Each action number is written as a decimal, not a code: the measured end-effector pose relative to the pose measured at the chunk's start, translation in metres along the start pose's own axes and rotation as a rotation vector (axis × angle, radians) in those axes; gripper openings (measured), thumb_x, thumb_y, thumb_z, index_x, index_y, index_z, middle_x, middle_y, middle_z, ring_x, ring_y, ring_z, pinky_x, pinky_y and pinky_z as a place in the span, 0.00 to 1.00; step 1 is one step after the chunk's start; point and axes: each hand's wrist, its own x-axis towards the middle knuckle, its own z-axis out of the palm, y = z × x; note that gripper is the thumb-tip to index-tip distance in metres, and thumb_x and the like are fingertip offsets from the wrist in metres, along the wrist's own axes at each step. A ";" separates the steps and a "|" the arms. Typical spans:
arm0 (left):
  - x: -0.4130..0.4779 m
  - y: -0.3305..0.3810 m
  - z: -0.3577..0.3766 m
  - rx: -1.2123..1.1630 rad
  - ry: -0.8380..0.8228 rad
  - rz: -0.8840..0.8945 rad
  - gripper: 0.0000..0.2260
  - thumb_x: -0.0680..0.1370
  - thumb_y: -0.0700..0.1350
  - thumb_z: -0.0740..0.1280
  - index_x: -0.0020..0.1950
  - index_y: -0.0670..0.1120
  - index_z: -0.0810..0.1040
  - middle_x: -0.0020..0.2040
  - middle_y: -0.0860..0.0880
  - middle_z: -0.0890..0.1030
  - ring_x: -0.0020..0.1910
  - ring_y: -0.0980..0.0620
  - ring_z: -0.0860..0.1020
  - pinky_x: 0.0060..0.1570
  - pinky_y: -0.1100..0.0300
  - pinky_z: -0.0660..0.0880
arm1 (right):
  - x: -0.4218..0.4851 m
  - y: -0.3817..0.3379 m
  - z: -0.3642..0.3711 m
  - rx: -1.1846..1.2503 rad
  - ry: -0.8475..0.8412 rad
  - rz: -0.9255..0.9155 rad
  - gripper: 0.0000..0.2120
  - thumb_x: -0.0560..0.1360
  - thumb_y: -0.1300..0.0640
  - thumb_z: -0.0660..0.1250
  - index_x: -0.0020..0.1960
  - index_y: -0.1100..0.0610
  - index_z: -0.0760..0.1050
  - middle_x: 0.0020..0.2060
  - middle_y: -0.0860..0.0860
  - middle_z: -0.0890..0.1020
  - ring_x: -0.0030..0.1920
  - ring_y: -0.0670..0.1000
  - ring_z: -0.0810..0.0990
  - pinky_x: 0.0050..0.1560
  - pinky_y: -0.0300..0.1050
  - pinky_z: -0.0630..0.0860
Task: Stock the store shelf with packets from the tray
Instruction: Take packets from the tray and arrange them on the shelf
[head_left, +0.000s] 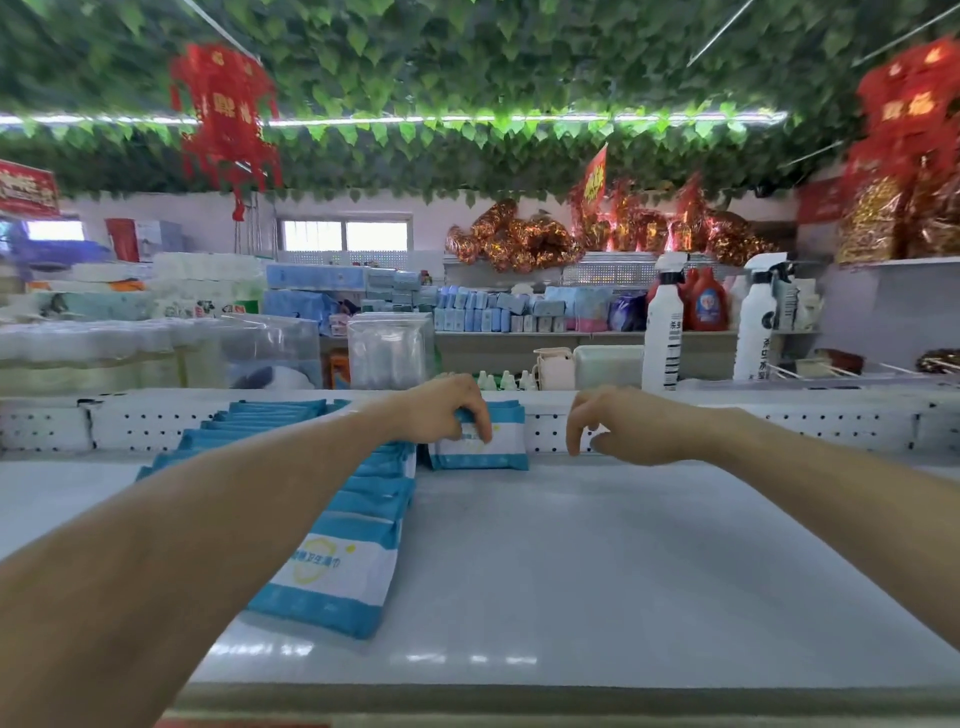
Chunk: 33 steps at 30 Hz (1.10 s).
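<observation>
Shelf (571, 561): back panel (779, 428) along its far edge, 12 o'clock side. Packets (337, 571) lie in an overlapping row from 7 o'clock back toward 11 o'clock, partly hidden under the left forearm. One packet (483, 447) stands on edge at 12 o'clock, at the foot of the panel, just right of the row's far end. Left hand (447, 410) on top of it, fingers over its front. Right hand (613, 426) at 1 o'clock, beside the packet, apart from it. Two spray bottles (662, 327) behind the panel, 1 to 2 o'clock.
</observation>
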 end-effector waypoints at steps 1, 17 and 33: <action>-0.001 0.000 0.000 0.025 0.014 -0.009 0.19 0.75 0.31 0.70 0.55 0.54 0.87 0.58 0.51 0.74 0.60 0.53 0.70 0.66 0.57 0.65 | 0.001 -0.004 0.000 -0.001 0.001 -0.003 0.13 0.80 0.62 0.68 0.51 0.43 0.83 0.56 0.43 0.77 0.57 0.47 0.77 0.61 0.49 0.76; -0.227 -0.061 -0.108 -0.111 0.267 -0.389 0.18 0.80 0.35 0.69 0.51 0.61 0.83 0.53 0.60 0.80 0.50 0.61 0.80 0.44 0.71 0.74 | 0.110 -0.196 -0.042 0.087 0.155 -0.349 0.14 0.80 0.62 0.63 0.55 0.45 0.82 0.48 0.35 0.74 0.49 0.39 0.75 0.53 0.46 0.73; -0.652 0.009 -0.061 -0.045 0.499 -1.034 0.15 0.83 0.42 0.68 0.59 0.63 0.82 0.53 0.64 0.82 0.53 0.63 0.80 0.51 0.61 0.76 | 0.089 -0.600 0.052 0.288 0.065 -1.156 0.13 0.78 0.60 0.65 0.58 0.48 0.82 0.50 0.43 0.76 0.48 0.44 0.73 0.47 0.44 0.67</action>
